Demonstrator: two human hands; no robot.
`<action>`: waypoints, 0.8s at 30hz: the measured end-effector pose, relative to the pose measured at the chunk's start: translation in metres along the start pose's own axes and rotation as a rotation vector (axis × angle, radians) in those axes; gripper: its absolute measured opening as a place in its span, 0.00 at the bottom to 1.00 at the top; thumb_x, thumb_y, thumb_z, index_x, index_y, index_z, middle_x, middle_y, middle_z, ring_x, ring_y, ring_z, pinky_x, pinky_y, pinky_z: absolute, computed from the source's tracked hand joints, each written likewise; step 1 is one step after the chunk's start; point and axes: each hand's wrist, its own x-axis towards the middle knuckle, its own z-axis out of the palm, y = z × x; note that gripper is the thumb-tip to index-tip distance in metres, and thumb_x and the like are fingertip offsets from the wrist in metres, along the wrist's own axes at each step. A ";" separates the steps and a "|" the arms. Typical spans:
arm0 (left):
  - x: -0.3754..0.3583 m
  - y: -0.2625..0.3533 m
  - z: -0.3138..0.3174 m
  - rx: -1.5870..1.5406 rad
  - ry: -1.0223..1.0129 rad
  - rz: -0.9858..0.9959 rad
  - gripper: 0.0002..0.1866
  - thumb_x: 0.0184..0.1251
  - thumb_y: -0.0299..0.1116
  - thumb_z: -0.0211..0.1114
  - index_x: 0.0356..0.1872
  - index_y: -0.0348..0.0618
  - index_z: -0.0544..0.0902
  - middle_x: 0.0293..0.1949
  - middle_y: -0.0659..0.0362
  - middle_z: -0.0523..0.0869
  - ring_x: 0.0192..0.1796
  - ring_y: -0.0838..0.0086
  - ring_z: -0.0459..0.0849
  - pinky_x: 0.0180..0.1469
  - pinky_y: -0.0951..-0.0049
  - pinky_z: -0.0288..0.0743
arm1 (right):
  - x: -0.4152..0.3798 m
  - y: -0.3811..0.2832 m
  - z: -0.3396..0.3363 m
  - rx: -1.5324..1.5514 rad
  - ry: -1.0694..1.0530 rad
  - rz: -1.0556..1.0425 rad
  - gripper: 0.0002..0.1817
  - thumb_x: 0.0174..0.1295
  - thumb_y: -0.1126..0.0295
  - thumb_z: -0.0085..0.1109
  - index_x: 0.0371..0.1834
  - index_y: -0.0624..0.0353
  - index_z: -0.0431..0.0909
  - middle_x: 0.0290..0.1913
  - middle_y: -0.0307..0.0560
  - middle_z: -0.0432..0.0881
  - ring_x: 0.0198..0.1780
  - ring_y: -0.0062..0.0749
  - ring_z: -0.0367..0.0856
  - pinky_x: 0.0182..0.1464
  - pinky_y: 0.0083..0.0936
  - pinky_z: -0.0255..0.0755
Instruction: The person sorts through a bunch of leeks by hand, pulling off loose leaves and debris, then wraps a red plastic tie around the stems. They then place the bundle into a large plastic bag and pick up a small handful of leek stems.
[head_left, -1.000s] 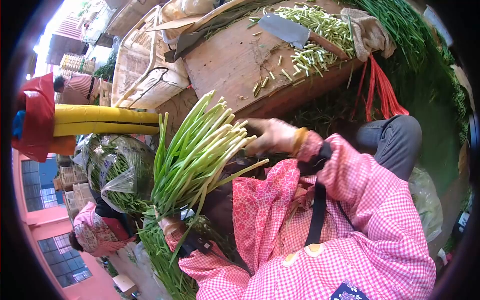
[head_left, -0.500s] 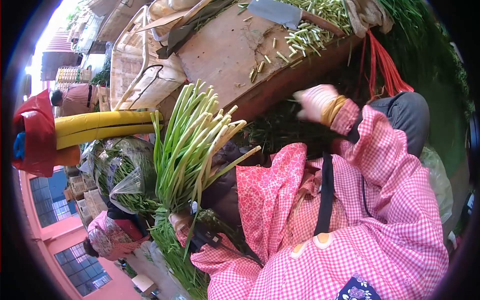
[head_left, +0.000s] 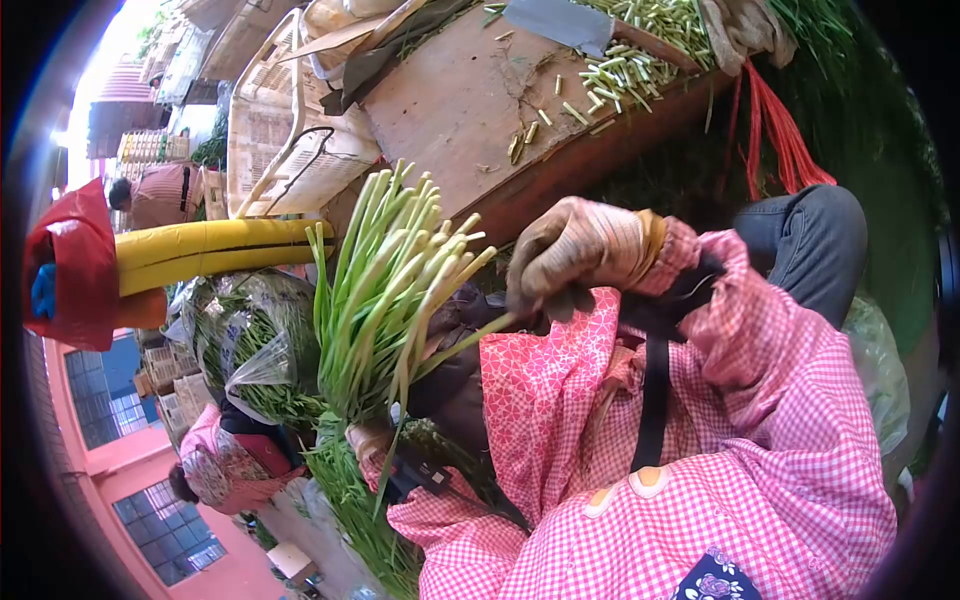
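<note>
My left hand (head_left: 370, 440), partly hidden below the leaves, is closed around a bunch of long green stems (head_left: 390, 300) with pale cut ends. The bunch fans out toward the table. My right hand (head_left: 575, 255), in a soiled work glove, has its fingers curled at the tip of a single stem (head_left: 470, 338) that sticks out sideways from the bunch. Its fingertips partly hide that tip. A broad-bladed knife (head_left: 560, 25) with a wooden handle lies on the wooden table (head_left: 450, 120), beside a heap of short cut stem pieces (head_left: 650, 75).
A pale plastic basket (head_left: 270, 150) stands beside the table. A yellow padded bar (head_left: 220, 250) crosses the left side, near bagged greens (head_left: 255, 340). Red strips (head_left: 780, 140) hang from the table edge by a cloth (head_left: 745, 35). Two people (head_left: 235, 460) are bent over farther off.
My right hand has come down and left from near the table edge to the tip of the sideways stem. My left hand still holds the bunch in nearly the same place.
</note>
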 end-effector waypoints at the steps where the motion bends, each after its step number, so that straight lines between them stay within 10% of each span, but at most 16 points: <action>1: -0.001 -0.001 -0.002 -0.001 0.005 0.001 0.23 0.70 0.45 0.39 0.60 0.45 0.68 0.61 0.55 0.70 0.63 0.63 0.66 0.66 0.58 0.56 | 0.002 0.006 -0.008 -0.090 0.113 0.100 0.17 0.51 0.67 0.62 0.44 0.62 0.79 0.44 0.46 0.81 0.40 0.24 0.80 0.41 0.20 0.74; 3: 0.002 -0.002 0.000 -0.005 -0.002 -0.002 0.23 0.70 0.45 0.39 0.60 0.45 0.68 0.61 0.55 0.70 0.63 0.63 0.66 0.66 0.58 0.56 | 0.010 0.012 -0.007 -0.858 0.438 0.081 0.20 0.52 0.67 0.63 0.49 0.61 0.77 0.44 0.47 0.81 0.40 0.22 0.79 0.43 0.18 0.73; 6: 0.003 -0.001 0.001 -0.008 -0.010 -0.001 0.23 0.70 0.45 0.39 0.60 0.45 0.68 0.61 0.55 0.70 0.63 0.63 0.66 0.66 0.58 0.56 | 0.024 0.006 0.018 0.161 0.170 -0.224 0.23 0.54 0.67 0.61 0.54 0.62 0.73 0.44 0.41 0.80 0.45 0.19 0.76 0.47 0.18 0.71; 10: 0.006 0.006 0.005 0.006 -0.024 -0.003 0.23 0.70 0.45 0.40 0.59 0.45 0.69 0.60 0.55 0.70 0.62 0.63 0.67 0.66 0.58 0.56 | 0.061 0.009 0.100 0.255 -0.041 -0.640 0.19 0.46 0.66 0.68 0.41 0.60 0.77 0.37 0.38 0.81 0.40 0.21 0.77 0.44 0.20 0.70; 14: 0.005 0.009 0.005 0.002 -0.022 0.005 0.23 0.70 0.45 0.40 0.59 0.46 0.69 0.60 0.55 0.71 0.62 0.63 0.67 0.65 0.58 0.56 | 0.084 0.019 0.063 0.541 0.007 -0.534 0.18 0.49 0.65 0.66 0.43 0.58 0.77 0.39 0.47 0.81 0.45 0.26 0.78 0.48 0.27 0.72; 19: 0.009 0.012 0.005 0.010 -0.037 0.017 0.23 0.70 0.45 0.40 0.59 0.46 0.69 0.60 0.55 0.71 0.62 0.63 0.67 0.65 0.57 0.57 | 0.041 0.003 0.053 -0.399 0.204 -0.815 0.19 0.53 0.71 0.60 0.50 0.57 0.75 0.41 0.42 0.82 0.41 0.22 0.80 0.47 0.19 0.73; 21: 0.008 0.015 0.005 0.002 -0.034 0.024 0.23 0.70 0.45 0.40 0.59 0.46 0.70 0.60 0.55 0.71 0.62 0.63 0.67 0.65 0.57 0.57 | 0.035 -0.011 0.040 0.511 0.228 -0.405 0.16 0.52 0.71 0.62 0.45 0.58 0.78 0.37 0.42 0.83 0.39 0.22 0.80 0.45 0.20 0.73; 24: 0.007 0.016 0.004 0.001 -0.028 0.034 0.23 0.70 0.45 0.40 0.59 0.46 0.70 0.60 0.55 0.71 0.62 0.63 0.68 0.65 0.57 0.57 | 0.012 0.002 0.065 -0.162 0.203 -0.605 0.08 0.51 0.74 0.61 0.36 0.59 0.81 0.35 0.44 0.83 0.36 0.23 0.80 0.40 0.22 0.75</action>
